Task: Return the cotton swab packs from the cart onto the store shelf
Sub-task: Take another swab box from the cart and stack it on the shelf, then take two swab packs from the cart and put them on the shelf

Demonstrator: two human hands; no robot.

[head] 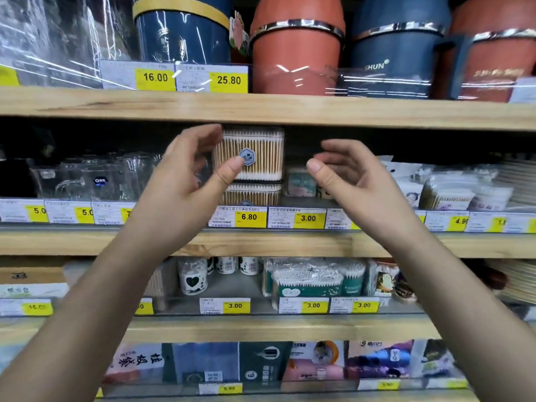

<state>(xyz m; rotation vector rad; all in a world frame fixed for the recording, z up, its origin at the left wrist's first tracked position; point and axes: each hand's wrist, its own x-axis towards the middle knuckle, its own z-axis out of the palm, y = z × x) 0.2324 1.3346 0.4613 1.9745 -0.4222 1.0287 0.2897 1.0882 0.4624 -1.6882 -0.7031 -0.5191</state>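
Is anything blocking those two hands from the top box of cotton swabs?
Nothing visible. The top swab box sits on a second box at the shelf front; the left hand is at its left edge, the right hand just right of it.

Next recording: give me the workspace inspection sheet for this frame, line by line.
Surface: wooden middle shelf, with yellow price tags along its edge.
Job's things: two clear cotton swab boxes stacked, top box on lower box, above the 6.80 tag; cart not in view.
Clutter: glass mugs to the left, bagged swab packs to the right.
Hands: left hand at the top box, contact unclear; right hand apart from it; both open, holding nothing.
Cables: nothing seen.
Surroundings: film-wrapped plastic containers on the shelf above; green-labelled swab packs below.
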